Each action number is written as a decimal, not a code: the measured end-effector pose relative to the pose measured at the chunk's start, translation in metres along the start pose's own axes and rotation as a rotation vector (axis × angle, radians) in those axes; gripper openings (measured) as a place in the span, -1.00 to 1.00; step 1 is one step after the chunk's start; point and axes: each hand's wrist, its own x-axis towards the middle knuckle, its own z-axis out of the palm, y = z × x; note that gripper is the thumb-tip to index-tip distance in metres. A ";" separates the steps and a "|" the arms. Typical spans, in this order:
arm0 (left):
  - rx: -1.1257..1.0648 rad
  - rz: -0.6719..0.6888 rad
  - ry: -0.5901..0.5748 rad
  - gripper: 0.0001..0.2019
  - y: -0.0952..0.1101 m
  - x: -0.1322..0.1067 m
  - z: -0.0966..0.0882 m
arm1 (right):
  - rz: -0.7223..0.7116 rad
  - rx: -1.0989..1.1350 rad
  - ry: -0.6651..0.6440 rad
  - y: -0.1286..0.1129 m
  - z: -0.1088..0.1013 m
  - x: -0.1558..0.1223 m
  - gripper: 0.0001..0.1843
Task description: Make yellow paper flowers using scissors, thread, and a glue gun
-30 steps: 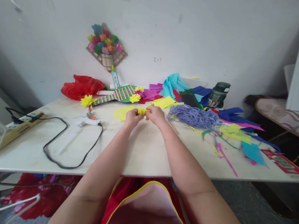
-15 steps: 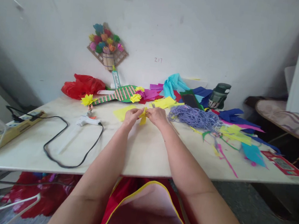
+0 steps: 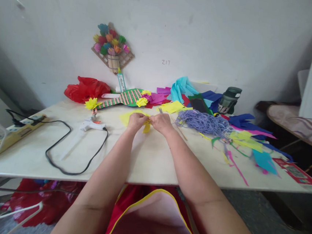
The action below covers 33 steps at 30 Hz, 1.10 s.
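Note:
My left hand (image 3: pixel 136 121) and my right hand (image 3: pixel 161 123) meet over the middle of the white table (image 3: pixel 146 160). Both pinch one small piece of yellow paper (image 3: pixel 146 126) that hangs between the fingers. Just behind my hands lies a flat yellow paper sheet (image 3: pixel 127 117). A pile of purple string (image 3: pixel 202 122) lies to the right of my right hand. A white glue gun (image 3: pixel 92 125) with a black cord (image 3: pixel 67 152) rests to the left of my left hand.
A green woven paddle with paper flowers (image 3: pixel 126 98) and a red plastic bag (image 3: pixel 85 89) sit at the back. Coloured paper scraps (image 3: pixel 247 140) cover the right side, near a dark green bottle (image 3: pixel 228 99). A yellow power strip (image 3: pixel 7 136) lies at the left edge.
The yellow paper piece, held level between my fingertips a second ago, now hangs down from them. My hands have drawn slightly closer together.

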 end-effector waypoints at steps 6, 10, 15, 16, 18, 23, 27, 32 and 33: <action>-0.078 -0.081 -0.002 -0.87 0.006 0.000 -0.005 | -0.045 0.001 0.010 0.000 0.002 0.000 -0.61; -0.242 -0.180 -0.062 -0.87 0.012 -0.007 -0.013 | -0.073 0.007 0.027 -0.001 0.003 -0.002 -0.60; -0.421 -0.218 -0.153 -0.82 0.012 -0.010 -0.018 | -0.046 0.032 0.016 -0.004 0.000 -0.002 -0.61; -0.427 -0.241 -0.160 -0.80 0.012 -0.010 -0.018 | -0.039 0.036 0.009 -0.004 0.000 -0.002 -0.62; -0.419 -0.268 -0.178 -0.78 0.012 -0.009 -0.018 | -0.030 0.039 -0.001 -0.004 0.000 -0.002 -0.63; -0.335 -0.249 -0.153 -0.82 0.009 -0.007 -0.013 | -0.033 0.038 -0.023 -0.005 -0.001 -0.002 -0.63; -0.310 -0.286 -0.099 -0.91 0.008 -0.004 -0.009 | -0.055 0.037 -0.035 -0.006 -0.003 -0.002 -0.63; -0.305 -0.340 -0.052 -0.92 0.008 0.000 -0.006 | -0.069 0.026 -0.037 -0.007 -0.003 -0.002 -0.62; -0.323 -0.344 -0.052 -0.91 0.008 0.000 -0.006 | -0.068 0.030 -0.035 -0.007 -0.003 -0.002 -0.62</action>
